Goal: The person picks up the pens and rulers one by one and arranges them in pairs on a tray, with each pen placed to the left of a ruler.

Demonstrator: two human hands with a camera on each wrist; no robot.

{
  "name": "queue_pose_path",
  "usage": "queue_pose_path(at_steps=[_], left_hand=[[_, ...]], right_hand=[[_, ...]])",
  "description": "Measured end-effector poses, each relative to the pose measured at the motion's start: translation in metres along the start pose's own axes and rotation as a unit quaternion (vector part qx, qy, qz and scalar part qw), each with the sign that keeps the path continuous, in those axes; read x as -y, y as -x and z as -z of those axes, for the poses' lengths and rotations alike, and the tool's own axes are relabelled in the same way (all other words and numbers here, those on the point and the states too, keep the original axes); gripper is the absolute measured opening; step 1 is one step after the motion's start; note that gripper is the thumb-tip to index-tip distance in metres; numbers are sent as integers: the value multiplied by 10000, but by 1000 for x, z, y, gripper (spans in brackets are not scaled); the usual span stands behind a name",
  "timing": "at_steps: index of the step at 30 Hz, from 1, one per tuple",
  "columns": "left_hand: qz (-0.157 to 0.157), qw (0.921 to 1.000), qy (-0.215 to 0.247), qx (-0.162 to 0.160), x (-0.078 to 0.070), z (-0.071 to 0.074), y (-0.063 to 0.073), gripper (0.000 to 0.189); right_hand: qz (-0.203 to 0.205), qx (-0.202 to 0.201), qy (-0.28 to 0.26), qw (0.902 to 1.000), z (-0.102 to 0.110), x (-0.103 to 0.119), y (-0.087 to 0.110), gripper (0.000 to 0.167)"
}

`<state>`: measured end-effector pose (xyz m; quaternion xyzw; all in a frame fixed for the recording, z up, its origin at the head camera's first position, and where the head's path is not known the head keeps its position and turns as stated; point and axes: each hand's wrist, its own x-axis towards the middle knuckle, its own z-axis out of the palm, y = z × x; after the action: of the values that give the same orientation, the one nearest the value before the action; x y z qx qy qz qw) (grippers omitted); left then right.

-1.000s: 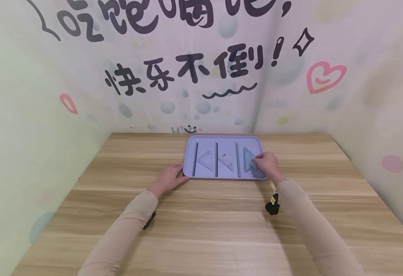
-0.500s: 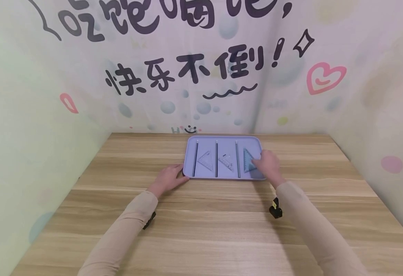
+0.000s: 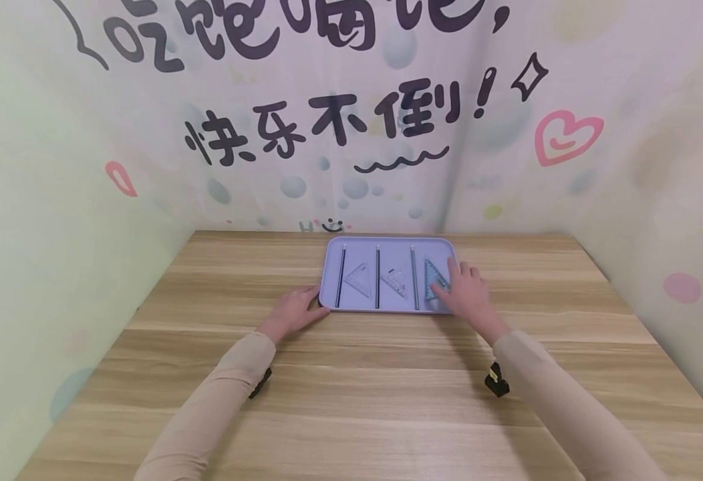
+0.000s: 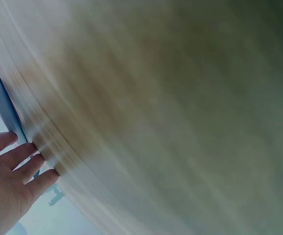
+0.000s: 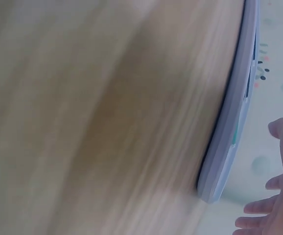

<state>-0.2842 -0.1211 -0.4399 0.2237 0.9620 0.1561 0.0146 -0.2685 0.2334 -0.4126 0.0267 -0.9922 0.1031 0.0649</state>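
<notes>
A lavender tray (image 3: 396, 252) lies near the back of the table. In it are two dark pencils (image 3: 341, 277) and a grey-blue pencil (image 3: 414, 277), spaced apart and parallel. Between them lie two clear set squares (image 3: 360, 280). A blue set square (image 3: 432, 275) sits in the tray's right end, partly hidden by my right hand (image 3: 470, 294). That hand has its fingers spread above the tray's right side; in the right wrist view it holds nothing. My left hand (image 3: 291, 312) rests at the tray's left edge, thumb by the near corner and fingers loosely extended.
The wood-grain table (image 3: 357, 394) stretches out in front of the tray. Behind it hangs a printed cloth backdrop (image 3: 255, 194) with black lettering. Small black devices (image 3: 497, 381) are at both wrists.
My right hand has let go of the blue set square, spread its fingers and drawn slightly right. The set square lies in the tray. My left hand has stayed put.
</notes>
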Motion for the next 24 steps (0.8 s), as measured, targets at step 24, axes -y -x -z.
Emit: queue_pose_path(at_steps=[24], left_hand=[[257,9988,-380,194,-12,6,-3,66]], right_hand=[[816,-123,236,9963,-14,11,40,86]])
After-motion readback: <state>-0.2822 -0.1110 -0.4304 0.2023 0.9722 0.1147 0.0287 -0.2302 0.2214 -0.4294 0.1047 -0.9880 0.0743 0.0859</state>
